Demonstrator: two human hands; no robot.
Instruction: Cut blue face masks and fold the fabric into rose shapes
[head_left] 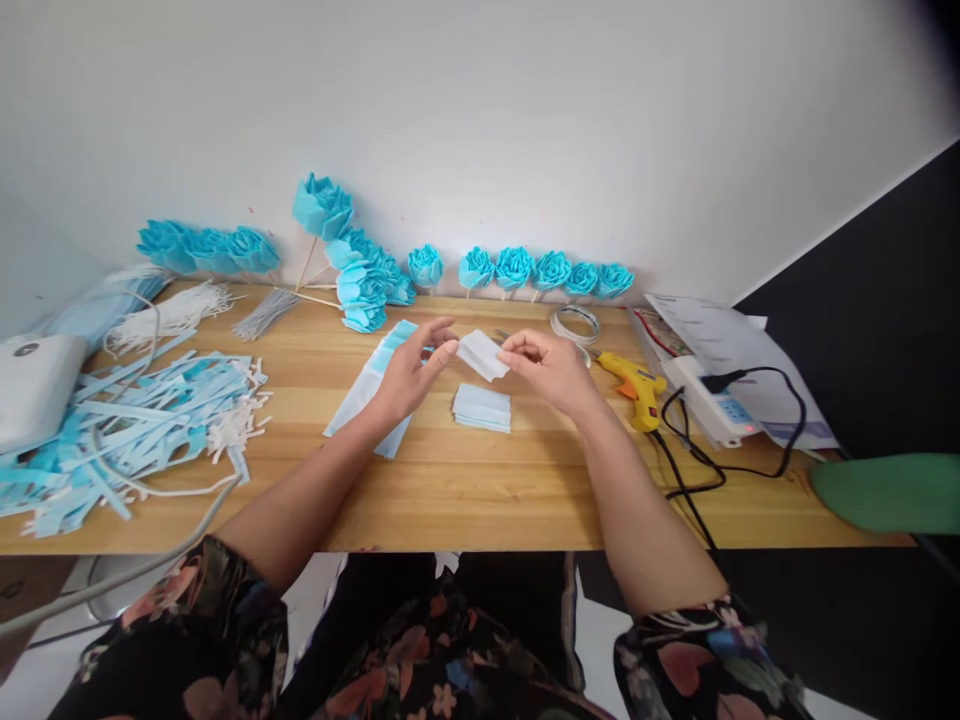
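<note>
My right hand (551, 368) pinches a small white rectangular piece of fabric (481, 355) by its right edge, above the table. At the opposite edge of that piece is my left hand (417, 362), its thumb tip close to the corner and its fingers apart; whether the thumb touches cannot be made out. Just below lies a stack of pale blue fabric pieces (481, 408). Longer blue and white fabric strips (356, 395) lie partly under my left hand and forearm. A yellow hot glue gun (636, 388) rests to the right of my right hand.
Blue fabric flowers (514, 268) on sticks line the wall. A heap of blue offcuts (165, 420) and a white device (37, 390) occupy the left. On the right are a tape roll (575, 324), a power strip (712, 405), black cables and a green object (889, 492).
</note>
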